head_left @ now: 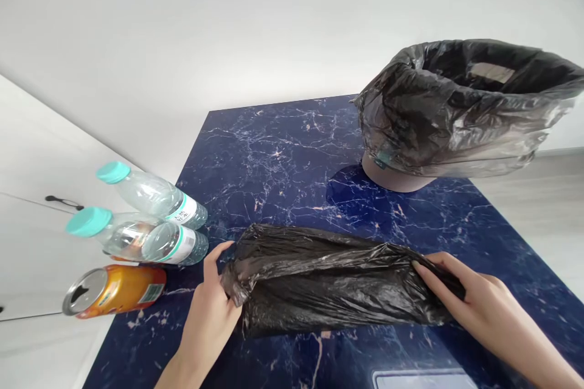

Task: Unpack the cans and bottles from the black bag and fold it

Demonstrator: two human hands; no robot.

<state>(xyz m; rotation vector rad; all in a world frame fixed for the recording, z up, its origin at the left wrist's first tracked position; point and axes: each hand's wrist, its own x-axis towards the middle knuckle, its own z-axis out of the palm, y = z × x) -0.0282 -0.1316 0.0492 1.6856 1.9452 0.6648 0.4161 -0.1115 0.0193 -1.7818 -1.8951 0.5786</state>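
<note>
A crumpled black plastic bag [333, 279] lies stretched across the near part of a dark blue marbled table [283, 158]. My left hand [207, 316] is closed on the bag's left end, thumb on top. My right hand [474, 304] pinches the bag's right end, its fingers pressed together on the plastic. Both hands hold the bag low on the table surface.
A bin [392, 173] lined with a black bag [456, 109] stands at the far right of the table. Two clear water bottles with teal caps [155, 197] [141, 237] and an open orange can [116, 290] stand at the left edge. White cabinets lie to the left.
</note>
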